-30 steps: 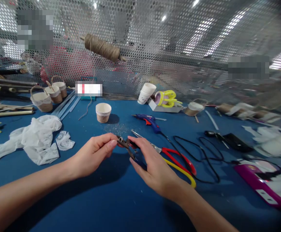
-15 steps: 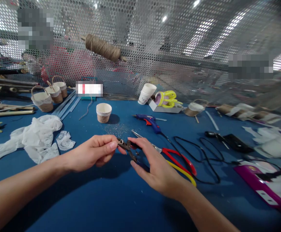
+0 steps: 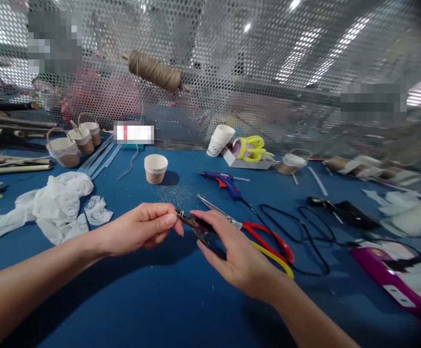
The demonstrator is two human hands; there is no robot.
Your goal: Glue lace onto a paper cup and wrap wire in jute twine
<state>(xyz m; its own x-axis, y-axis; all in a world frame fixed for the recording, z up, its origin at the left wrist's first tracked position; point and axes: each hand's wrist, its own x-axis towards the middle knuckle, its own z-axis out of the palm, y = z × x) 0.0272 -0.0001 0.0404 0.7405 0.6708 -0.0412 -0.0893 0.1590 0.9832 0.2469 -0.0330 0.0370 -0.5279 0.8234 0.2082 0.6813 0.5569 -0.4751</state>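
Observation:
My right hand (image 3: 232, 246) is wrapped round the handles of dark pliers (image 3: 195, 227), whose jaws point left. My left hand (image 3: 152, 224) pinches at the tip of those jaws; a small shiny bit shows there, too small to name, and the fingers hide the rest. Just beyond the hands stands a small cup (image 3: 155, 169) with a brown wrapped side and white lace rim, upright. Fine pale crumbs (image 3: 180, 193) are scattered beside it. Scissors (image 3: 228, 215) with red and yellow handles lie partly behind my right hand.
A blue glue gun (image 3: 221, 182) lies behind the scissors, its black cord looping right. White lace (image 3: 60, 203) is heaped at left, near several small handled baskets (image 3: 65, 151). Paper cups (image 3: 220, 140) stand at the back before the perforated metal screen. A purple device (image 3: 380, 275) sits right.
The handles of the pliers have come closer together and the jaws have closed near my left fingertips. Both hands stay in nearly the same place.

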